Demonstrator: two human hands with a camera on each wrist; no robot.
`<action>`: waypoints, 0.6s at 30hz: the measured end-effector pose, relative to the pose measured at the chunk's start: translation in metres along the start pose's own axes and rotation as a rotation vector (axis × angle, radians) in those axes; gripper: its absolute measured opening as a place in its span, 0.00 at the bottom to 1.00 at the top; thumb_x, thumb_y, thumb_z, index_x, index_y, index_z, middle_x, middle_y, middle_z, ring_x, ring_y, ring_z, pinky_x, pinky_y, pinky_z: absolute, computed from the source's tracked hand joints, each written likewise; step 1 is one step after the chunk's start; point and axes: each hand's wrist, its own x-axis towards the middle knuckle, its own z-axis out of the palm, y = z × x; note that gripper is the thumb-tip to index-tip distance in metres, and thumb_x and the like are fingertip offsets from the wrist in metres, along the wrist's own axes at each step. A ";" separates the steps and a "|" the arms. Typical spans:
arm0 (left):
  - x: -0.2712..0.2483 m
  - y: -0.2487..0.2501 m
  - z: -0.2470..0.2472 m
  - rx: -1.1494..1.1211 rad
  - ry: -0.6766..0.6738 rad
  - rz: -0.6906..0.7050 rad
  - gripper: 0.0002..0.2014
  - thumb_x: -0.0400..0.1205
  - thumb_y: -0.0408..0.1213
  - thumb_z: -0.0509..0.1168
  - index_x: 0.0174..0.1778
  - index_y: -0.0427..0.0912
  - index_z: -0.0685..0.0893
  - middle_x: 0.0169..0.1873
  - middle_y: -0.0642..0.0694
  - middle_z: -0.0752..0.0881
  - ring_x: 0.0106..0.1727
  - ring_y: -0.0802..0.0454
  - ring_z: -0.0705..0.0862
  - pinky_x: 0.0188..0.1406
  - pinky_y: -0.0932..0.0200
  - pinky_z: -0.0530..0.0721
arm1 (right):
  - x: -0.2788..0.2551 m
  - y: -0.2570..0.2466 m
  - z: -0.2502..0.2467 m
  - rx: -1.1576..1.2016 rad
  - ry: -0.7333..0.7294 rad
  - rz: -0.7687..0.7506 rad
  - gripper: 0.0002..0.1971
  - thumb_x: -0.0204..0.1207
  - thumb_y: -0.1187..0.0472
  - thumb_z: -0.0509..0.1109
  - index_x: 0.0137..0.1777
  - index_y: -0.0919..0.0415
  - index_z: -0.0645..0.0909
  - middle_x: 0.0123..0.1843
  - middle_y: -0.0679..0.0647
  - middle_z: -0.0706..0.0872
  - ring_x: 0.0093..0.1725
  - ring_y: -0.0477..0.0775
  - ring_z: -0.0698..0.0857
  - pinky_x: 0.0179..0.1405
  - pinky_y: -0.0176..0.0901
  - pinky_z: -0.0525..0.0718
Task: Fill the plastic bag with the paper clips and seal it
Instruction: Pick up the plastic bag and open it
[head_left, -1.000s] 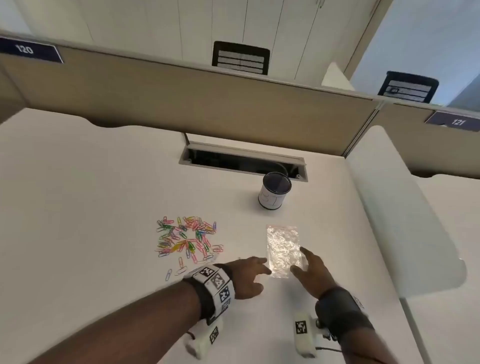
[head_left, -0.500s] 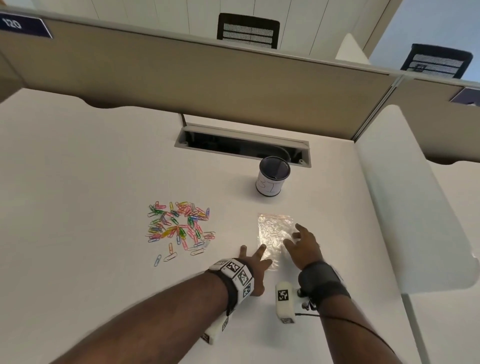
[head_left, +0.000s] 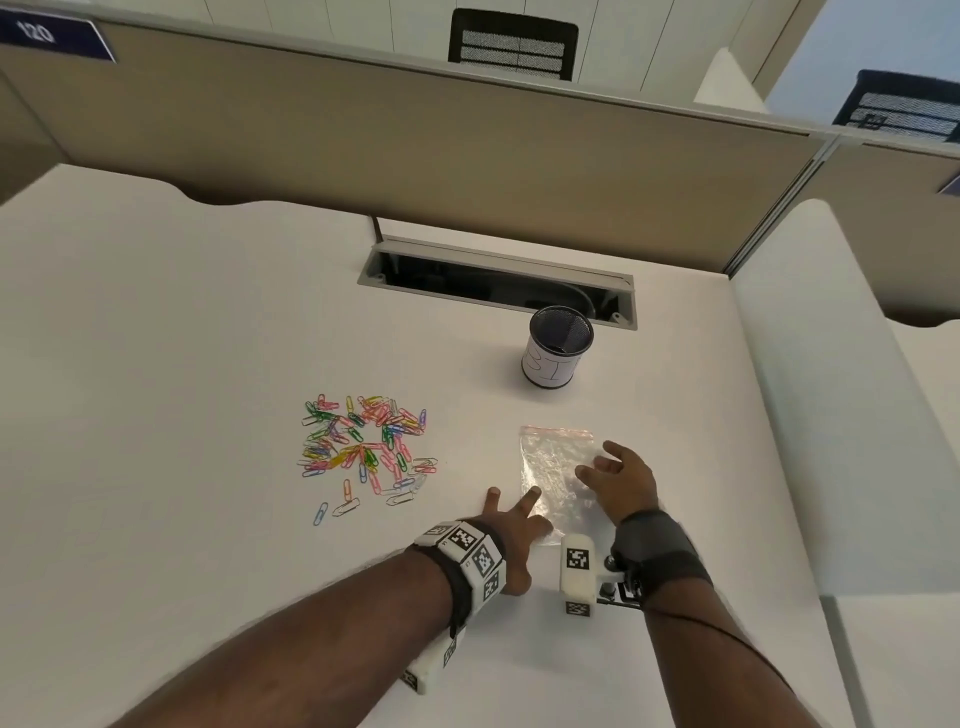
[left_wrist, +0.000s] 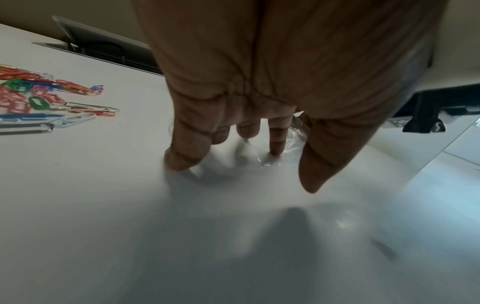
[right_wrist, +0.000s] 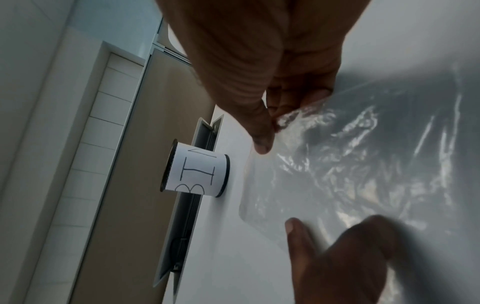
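Note:
A clear plastic bag (head_left: 550, 462) with a red zip strip lies flat on the white desk (head_left: 156, 364). My left hand (head_left: 511, 519) rests on the desk with its fingers spread and straight. Its fingertips (left_wrist: 276, 148) touch the bag's near left corner. My right hand (head_left: 615, 480) lies on the bag's right side. In the right wrist view its fingertips (right_wrist: 262, 144) press the bag (right_wrist: 363, 164) near an edge, where the film puckers. A loose pile of coloured paper clips (head_left: 363, 447) lies to the left of the bag, apart from both hands, and shows in the left wrist view as paper clips (left_wrist: 39, 98).
A black mesh cup labelled BIN (head_left: 557, 353) stands just beyond the bag. Behind it is an open cable slot (head_left: 498, 283) and a tan partition (head_left: 467, 145). A white side panel (head_left: 831, 415) bounds the desk on the right.
Both hands have moved onto the bag. The right hand has slid further over its right side, and the left fingertips have reached its near left corner. The bag stays flat.

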 end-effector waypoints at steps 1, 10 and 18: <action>0.003 -0.002 0.002 -0.015 -0.002 -0.003 0.37 0.79 0.37 0.63 0.82 0.57 0.53 0.84 0.55 0.34 0.82 0.27 0.37 0.78 0.31 0.58 | -0.001 0.001 -0.002 0.030 -0.003 0.008 0.34 0.69 0.63 0.77 0.74 0.61 0.69 0.64 0.60 0.82 0.59 0.59 0.83 0.60 0.53 0.83; 0.000 -0.015 0.008 -0.197 0.142 0.026 0.34 0.76 0.38 0.65 0.78 0.55 0.59 0.84 0.56 0.36 0.85 0.37 0.48 0.76 0.35 0.66 | -0.030 -0.014 -0.024 0.333 -0.134 0.063 0.25 0.75 0.72 0.67 0.72 0.59 0.72 0.54 0.55 0.86 0.53 0.55 0.83 0.46 0.46 0.81; -0.045 -0.060 -0.020 -0.485 0.604 0.113 0.17 0.79 0.41 0.64 0.63 0.47 0.74 0.61 0.45 0.79 0.61 0.45 0.80 0.62 0.47 0.80 | -0.085 -0.067 -0.017 0.367 -0.203 -0.138 0.13 0.77 0.65 0.67 0.57 0.51 0.85 0.42 0.51 0.83 0.41 0.52 0.82 0.44 0.45 0.82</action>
